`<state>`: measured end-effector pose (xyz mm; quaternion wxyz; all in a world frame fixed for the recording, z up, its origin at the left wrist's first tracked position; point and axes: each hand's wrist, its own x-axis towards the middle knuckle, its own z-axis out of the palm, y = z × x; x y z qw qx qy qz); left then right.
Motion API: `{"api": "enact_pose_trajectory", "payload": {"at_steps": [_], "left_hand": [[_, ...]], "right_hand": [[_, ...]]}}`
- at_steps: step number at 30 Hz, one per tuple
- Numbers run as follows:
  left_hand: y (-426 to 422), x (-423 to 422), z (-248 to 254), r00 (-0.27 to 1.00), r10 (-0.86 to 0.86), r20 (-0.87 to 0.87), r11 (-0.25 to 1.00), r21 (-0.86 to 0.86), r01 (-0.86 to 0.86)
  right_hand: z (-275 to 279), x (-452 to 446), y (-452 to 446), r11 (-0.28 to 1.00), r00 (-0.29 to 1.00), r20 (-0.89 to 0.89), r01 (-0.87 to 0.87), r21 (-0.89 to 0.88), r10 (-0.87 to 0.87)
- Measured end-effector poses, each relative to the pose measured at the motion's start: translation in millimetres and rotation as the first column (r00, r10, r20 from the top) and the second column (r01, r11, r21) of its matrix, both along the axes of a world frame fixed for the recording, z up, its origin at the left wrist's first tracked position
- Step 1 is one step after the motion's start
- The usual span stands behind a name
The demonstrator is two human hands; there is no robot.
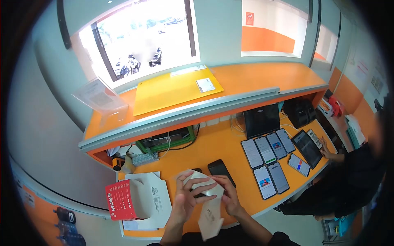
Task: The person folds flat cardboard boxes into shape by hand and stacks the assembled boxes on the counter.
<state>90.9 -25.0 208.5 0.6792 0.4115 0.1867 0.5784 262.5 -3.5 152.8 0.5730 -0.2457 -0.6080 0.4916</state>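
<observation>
Both my hands are raised over the front edge of the orange desk, around a pale folded piece of card or paper [211, 217]. My left hand [186, 199] has its fingers spread across the upper part of it. My right hand [230, 197] grips its right side, fingers bent round the edge. The lower end of the piece hangs down between my wrists. Just behind my hands a black phone [221, 172] lies on the desk, and another dark object is partly hidden by my left hand. An open red and white box [123, 200] stands to the left on white card [161, 201].
Several phones [264, 149] lie in rows at the right, beside a black tablet [308, 148] and a dark laptop [262, 121]. Another person's hand [325, 149] touches a phone there. A raised shelf [254, 78] with a yellow folder [176, 92] runs behind.
</observation>
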Motion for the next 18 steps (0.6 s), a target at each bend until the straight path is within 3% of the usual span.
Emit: {"api": "enact_pose_trajectory", "payload": {"at_steps": [1, 2, 3, 4, 6, 8, 9, 11, 12, 14, 18], "left_hand": [[-4, 0, 7, 0.994, 0.085, -0.073, 0.996, 0.001, -0.085], [-4, -1, 11, 0.994, 0.083, -0.071, 0.996, -0.004, -0.084], [-5, -2, 16, 0.971, 0.13, -0.199, 0.989, -0.037, -0.14], [-4, -4, 18, 0.93, 0.171, -0.325, 0.978, -0.058, -0.2], [-5, -7, 13, 0.927, 0.198, -0.318, 0.974, -0.039, -0.222], [-7, -6, 8, 0.979, 0.202, -0.003, 0.971, -0.131, -0.201], [-9, -3, 9, 0.98, 0.198, 0.003, 0.973, -0.123, -0.196], [-15, 1, 13, 0.97, 0.102, 0.22, 0.994, -0.06, -0.091], [-15, 3, 12, 0.969, 0.106, 0.222, 0.994, -0.056, -0.095], [-16, 7, 10, 0.974, 0.17, -0.152, 0.985, 0.003, -0.171], [-15, 12, 8, 0.963, 0.213, -0.166, 0.957, -0.164, -0.24]], "right_hand": [[12, 2, 2, 1.0, 1.0, 0.002, 0.005, -0.007, -0.005], [23, 4, 4, 0.99, 0.987, 0.152, 0.022, 0.14, -0.043], [28, 6, 5, 0.958, 0.952, 0.291, 0.011, 0.287, -0.098], [31, 8, 6, 0.957, 0.951, 0.293, 0.007, 0.291, -0.096], [36, 10, 9, 0.914, 0.924, 0.37, -0.067, 0.4, -0.095], [42, 11, 8, 0.907, 0.91, 0.401, -0.072, 0.414, -0.111], [44, 12, 7, 0.907, 0.896, 0.428, -0.076, 0.414, -0.12], [46, 9, 3, 0.899, 0.91, 0.398, -0.072, 0.433, -0.119], [47, 7, 1, 0.892, 0.925, 0.364, -0.069, 0.448, -0.111], [51, 0, -8, 0.882, 0.908, 0.397, -0.075, 0.464, -0.131], [46, -6, -18, 0.901, 0.891, 0.425, -0.044, 0.433, -0.16]]}}
